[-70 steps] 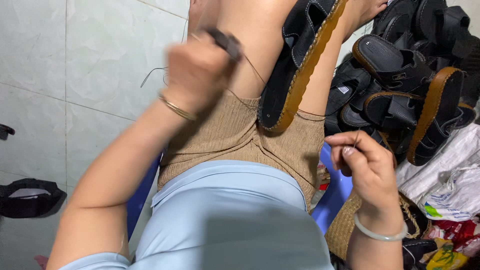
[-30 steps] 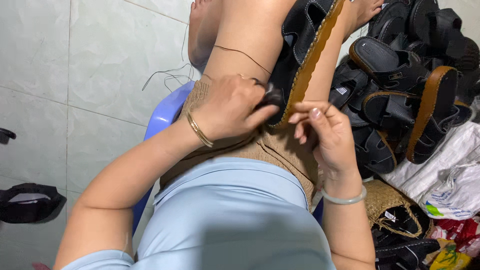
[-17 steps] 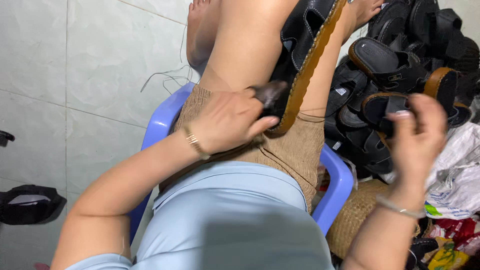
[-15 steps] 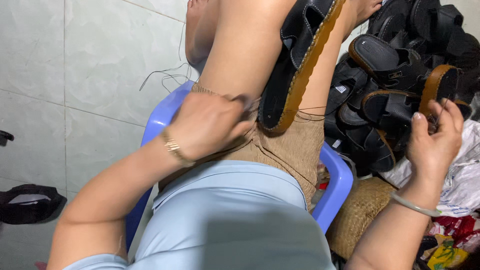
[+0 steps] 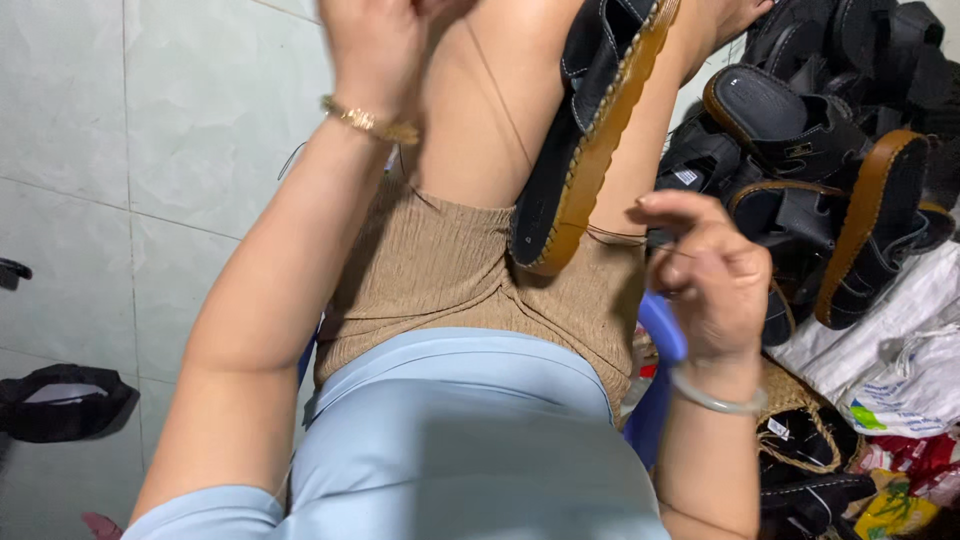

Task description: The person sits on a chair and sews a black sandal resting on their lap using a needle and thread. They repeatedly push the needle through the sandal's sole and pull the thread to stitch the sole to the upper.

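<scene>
Both hands moved: left hand (image 5: 375, 50) risen, grip closed pulling thread (image 5: 497, 95) taut; right hand (image 5: 705, 275) lowered, half-curled, empty, beside sandal (image 5: 585, 140).

A black sandal (image 5: 590, 130) with a tan, stitched-edge sole is wedged between the person's bare knees, standing on edge and tilted, its toe end pointing down toward the lap and its heel end running up out of the top of the picture. Its black straps face left, the tan sole rim faces right. A thin thread (image 5: 500, 100) runs taut across the thigh just left of the sandal, up toward the raised left hand (image 5: 375, 50).
</scene>
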